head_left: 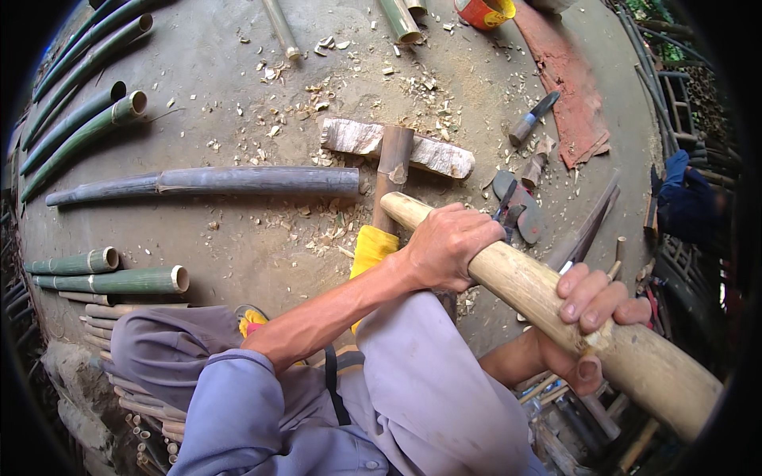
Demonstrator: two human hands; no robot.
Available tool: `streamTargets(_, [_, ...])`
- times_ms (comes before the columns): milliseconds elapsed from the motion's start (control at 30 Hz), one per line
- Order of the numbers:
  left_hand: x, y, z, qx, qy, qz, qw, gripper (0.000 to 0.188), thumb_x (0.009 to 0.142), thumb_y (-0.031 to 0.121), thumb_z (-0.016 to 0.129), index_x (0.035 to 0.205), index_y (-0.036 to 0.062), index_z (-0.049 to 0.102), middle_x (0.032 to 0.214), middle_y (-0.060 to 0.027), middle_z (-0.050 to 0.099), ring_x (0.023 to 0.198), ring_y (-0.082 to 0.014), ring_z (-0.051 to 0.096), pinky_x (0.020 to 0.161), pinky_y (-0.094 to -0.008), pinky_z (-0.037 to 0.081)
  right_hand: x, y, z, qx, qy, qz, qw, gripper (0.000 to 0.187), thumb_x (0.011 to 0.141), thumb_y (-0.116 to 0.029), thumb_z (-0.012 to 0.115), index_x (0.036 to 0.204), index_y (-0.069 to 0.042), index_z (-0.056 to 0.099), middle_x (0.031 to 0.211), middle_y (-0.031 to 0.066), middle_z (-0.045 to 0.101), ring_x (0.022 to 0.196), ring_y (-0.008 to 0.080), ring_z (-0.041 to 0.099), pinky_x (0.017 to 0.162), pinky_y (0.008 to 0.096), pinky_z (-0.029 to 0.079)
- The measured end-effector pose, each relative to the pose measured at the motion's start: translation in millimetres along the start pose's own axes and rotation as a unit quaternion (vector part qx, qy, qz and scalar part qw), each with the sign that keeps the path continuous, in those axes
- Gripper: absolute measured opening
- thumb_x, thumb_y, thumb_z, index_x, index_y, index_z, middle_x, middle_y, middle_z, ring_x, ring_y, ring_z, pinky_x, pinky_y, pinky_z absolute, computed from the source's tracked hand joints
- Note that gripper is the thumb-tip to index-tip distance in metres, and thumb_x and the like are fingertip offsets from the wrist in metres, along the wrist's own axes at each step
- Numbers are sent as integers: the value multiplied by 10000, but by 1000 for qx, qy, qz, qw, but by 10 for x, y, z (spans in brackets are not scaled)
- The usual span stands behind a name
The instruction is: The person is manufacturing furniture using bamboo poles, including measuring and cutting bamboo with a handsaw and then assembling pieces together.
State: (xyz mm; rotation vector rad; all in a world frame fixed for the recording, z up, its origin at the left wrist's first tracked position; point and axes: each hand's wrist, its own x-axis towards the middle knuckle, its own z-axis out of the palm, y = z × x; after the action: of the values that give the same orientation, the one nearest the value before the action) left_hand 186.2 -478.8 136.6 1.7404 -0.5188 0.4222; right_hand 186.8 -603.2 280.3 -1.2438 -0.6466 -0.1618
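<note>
A pale, stripped wooden pole (532,285) lies slantwise above my raised knee, its narrower end up by the middle and its thicker end down at the right. My left hand (454,247) is closed around it near the narrower end. Further down, my right hand (599,305) grips the thicker part, fingers over the top and thumb on the near side. Beyond the narrower end, a brown bamboo piece (394,159) rests across a whitish block (353,136). Yellow cloth (371,250) shows beside my left wrist.
A long grey bamboo pole (262,182) and green bamboo poles (127,281) lie at left. Wood chips are scattered over the ground. A dark-bladed knife (533,119), a red-grey disc (524,210) and a long blade (589,222) lie at right, near a red sheet (567,87). A red-yellow container (486,12) stands far off.
</note>
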Motion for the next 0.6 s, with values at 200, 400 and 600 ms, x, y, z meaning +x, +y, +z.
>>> streamTargets(200, [-15, 119, -206, -38, -17, -44, 998, 463, 563, 172, 762, 965, 50, 567, 848, -118, 595, 813, -312, 587, 731, -382, 464, 47, 87, 113, 14, -57, -30, 998, 491, 705, -160, 646, 1106, -53, 382, 843, 107, 536, 757, 211, 544, 729, 411, 455])
streamTargets(400, [52, 611, -584, -78, -16, -42, 996, 560, 592, 106, 701, 1120, 24, 534, 991, -175, 609, 923, -320, 598, 827, -369, 473, 164, -153, 205, -131, -162, 60, 976, 792, 702, -344, 753, 1300, -52, 323, 1121, 167, 519, 1061, 305, 514, 997, 472, 366])
streamTargets(600, [15, 838, -971, -5, -67, -134, 989, 499, 614, 47, 693, 1094, 14, 556, 929, -78, 646, 866, -139, 589, 819, -295, 480, 726, -1008, 682, -123, -222, -25, 967, 1062, 705, -519, 745, 1434, -9, 165, 1330, 255, 405, 1237, 333, 434, 1026, 444, 369])
